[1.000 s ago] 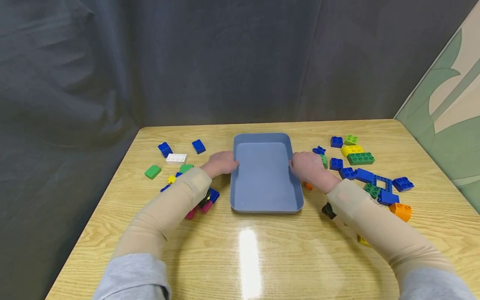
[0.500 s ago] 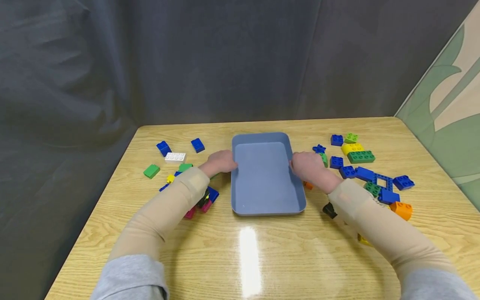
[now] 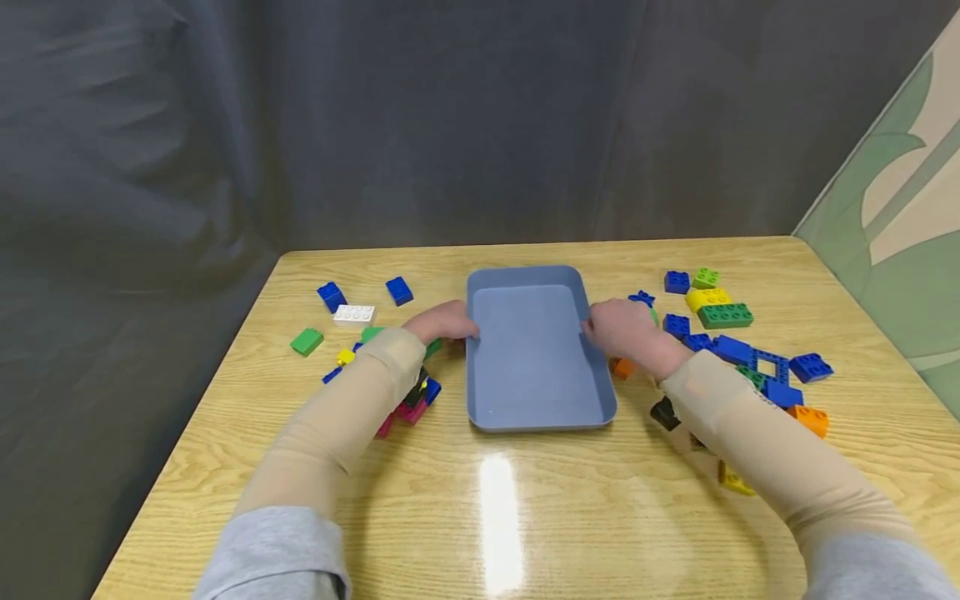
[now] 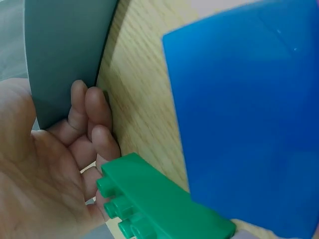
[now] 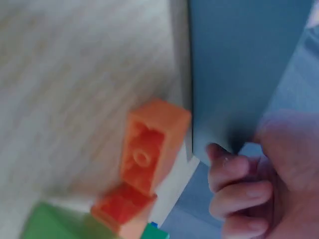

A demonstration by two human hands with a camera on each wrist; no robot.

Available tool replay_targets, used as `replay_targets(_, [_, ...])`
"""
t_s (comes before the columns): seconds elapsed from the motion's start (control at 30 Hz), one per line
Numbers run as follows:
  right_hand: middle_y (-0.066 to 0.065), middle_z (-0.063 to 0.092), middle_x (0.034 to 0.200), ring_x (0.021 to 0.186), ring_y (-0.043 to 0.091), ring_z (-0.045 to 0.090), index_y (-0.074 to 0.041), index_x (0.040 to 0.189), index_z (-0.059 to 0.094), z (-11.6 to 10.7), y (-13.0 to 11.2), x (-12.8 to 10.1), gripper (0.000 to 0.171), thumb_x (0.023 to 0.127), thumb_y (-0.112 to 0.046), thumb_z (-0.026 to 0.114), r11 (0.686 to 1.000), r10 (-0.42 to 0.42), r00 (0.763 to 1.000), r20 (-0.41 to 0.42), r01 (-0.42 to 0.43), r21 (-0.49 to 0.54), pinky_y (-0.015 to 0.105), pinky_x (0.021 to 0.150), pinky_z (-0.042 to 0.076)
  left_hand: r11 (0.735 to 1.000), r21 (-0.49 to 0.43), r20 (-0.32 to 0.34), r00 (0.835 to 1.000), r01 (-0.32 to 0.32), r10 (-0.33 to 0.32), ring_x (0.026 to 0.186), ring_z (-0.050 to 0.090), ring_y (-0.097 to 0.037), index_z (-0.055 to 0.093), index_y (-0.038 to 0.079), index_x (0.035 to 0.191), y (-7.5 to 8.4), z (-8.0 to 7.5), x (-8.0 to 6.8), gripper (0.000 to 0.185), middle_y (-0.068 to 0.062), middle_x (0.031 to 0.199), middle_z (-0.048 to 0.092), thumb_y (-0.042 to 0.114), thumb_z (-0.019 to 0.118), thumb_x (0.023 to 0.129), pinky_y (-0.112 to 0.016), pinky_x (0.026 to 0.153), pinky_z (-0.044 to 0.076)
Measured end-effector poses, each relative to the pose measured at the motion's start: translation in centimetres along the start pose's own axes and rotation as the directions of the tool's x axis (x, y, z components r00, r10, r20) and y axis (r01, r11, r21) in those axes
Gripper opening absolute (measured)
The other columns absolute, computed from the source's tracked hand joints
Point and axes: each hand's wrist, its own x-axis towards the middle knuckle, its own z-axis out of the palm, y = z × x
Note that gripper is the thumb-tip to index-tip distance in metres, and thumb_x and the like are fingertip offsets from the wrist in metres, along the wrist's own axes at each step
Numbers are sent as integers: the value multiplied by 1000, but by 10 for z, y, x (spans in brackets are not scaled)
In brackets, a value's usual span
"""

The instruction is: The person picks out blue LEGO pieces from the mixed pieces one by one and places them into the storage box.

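Note:
A shallow blue-grey tray [image 3: 540, 358] with nothing in it sits on the wooden table between both hands. My left hand [image 3: 444, 321] grips its left wall, the thumb over the rim and the fingers [image 4: 99, 107] curled along the outer side. On the opposite wall my right hand [image 3: 626, 333] pinches the rim, its fingers [image 5: 239, 194] bent against the outside. Close to the left hand lie a green brick [image 4: 154, 194] and a large-looking blue brick [image 4: 239, 114]. Beside the tray's right wall, an orange brick [image 5: 154, 144] shows in the right wrist view.
Toy bricks lie scattered at the left, among them a white one [image 3: 354, 315] and a green one [image 3: 307, 342]. Several more spread over the right, including a long green brick [image 3: 725, 316] and a blue frame piece [image 3: 770, 364]. A dark curtain [image 3: 465, 125] hangs behind the table.
The tray has shifted slightly to the right and toward me, with both hands staying on its side walls. The loose bricks look unmoved.

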Motion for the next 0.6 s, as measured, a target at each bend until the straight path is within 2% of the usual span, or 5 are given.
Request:
replay_targets(0.13, [7, 56, 71, 62, 23, 53, -2, 91, 60, -13, 13, 5, 34, 100, -33, 50, 995, -21, 1000, -1, 21, 95, 37, 59, 43, 1000, -8, 6, 1000, 27, -27, 64, 47, -20, 47, 7, 76, 2, -1, -1, 17, -8, 74, 53, 11, 56, 89, -31, 61, 38])
replay_targets(0.27, [9, 58, 74, 62, 24, 53, 3, 104, 59, -29, 35, 12, 36, 100, -31, 51, 988, -26, 999, -33, 31, 152, 37, 60, 45, 999, -25, 7, 1000, 26, -26, 65, 47, -22, 48, 6, 77, 3, 0, -2, 15, -9, 75, 53, 11, 56, 89, -31, 62, 38])
replay_targets(0.43, [10, 60, 74, 63, 25, 54, 6, 108, 55, -40, 61, 17, 35, 99, -27, 53, 991, -30, 996, -81, 40, 127, 44, 65, 48, 999, -31, 12, 1000, 24, -23, 64, 46, -21, 47, 7, 76, 4, 0, 0, 16, -9, 74, 52, 11, 55, 89, -31, 61, 38])
replay_targets(0.6, [19, 63, 88, 71, 30, 57, 9, 109, 54, -41, 76, 17, 35, 96, -24, 56, 995, -20, 996, -86, 28, 91, 49, 73, 49, 999, -27, 25, 999, 23, -22, 66, 47, -21, 48, 7, 76, 6, -1, 0, 15, -9, 75, 53, 11, 55, 89, -31, 63, 39])
